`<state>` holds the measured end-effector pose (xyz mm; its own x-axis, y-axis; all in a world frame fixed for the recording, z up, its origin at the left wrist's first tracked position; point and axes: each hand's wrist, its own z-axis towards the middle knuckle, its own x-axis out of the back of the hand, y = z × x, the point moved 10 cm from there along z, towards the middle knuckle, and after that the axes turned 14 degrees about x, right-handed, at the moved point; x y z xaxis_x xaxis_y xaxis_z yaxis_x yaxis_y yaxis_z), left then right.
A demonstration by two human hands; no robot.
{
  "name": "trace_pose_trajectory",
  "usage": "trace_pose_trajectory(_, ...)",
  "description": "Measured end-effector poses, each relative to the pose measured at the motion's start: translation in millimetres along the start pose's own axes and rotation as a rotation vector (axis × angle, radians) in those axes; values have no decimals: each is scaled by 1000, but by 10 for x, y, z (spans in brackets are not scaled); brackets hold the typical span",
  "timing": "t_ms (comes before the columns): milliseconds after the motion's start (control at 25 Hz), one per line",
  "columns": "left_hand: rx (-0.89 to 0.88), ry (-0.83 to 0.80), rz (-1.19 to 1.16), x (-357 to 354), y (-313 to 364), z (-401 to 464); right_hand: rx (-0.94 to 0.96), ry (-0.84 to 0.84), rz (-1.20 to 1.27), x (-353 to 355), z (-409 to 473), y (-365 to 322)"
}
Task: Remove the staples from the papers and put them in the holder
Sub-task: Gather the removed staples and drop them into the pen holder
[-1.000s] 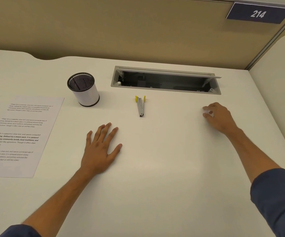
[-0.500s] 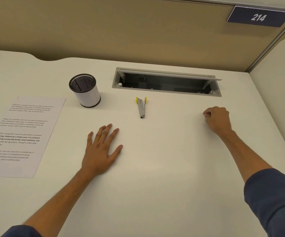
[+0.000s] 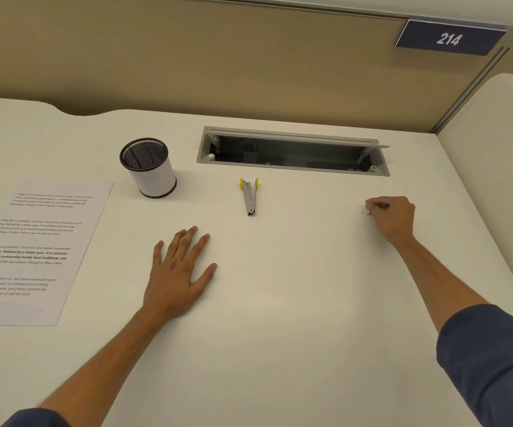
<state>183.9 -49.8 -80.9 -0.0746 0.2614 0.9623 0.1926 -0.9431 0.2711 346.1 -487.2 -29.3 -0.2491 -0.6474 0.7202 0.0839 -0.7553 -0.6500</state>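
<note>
A printed sheet of paper (image 3: 38, 248) lies flat at the left of the white desk (image 3: 279, 303). Behind it stands the white holder (image 3: 153, 174) with a black mesh rim, upright. A grey staple remover with yellow grips (image 3: 250, 195) lies in the middle, behind my hands. My left hand (image 3: 178, 272) rests flat on the desk, fingers spread, holding nothing. My right hand (image 3: 392, 218) is at the right, fingers curled, pinching something tiny and pale at its fingertips; what it is I cannot make out.
An open grey cable tray (image 3: 292, 154) is sunk into the desk at the back. A tan partition wall with a sign reading 214 (image 3: 449, 38) closes off the rear. A second desk surface (image 3: 495, 149) adjoins at the right.
My right hand's fingers have curled tighter round the small pale thing at its tips. The view has shifted down slightly. My left hand has stayed flat in place.
</note>
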Motion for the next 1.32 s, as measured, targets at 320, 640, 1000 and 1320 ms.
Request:
trace_pose_trajectory(320,0,-5,-4,1,-1,-8,-554,307,916,88,-143,117)
trace_pose_trajectory(640,-10,2,-27,19,6,-16,-392,151,1308,-314,77,-1000)
trace_pose_trajectory(1000,-11,7,-16,2,2,-15,-304,-131,1477,-1263,150,-2684)
trace_pose_trajectory(1320,-3,-5,-27,-1,-8,-2,-26,-316,907,-2130,139,-3570)
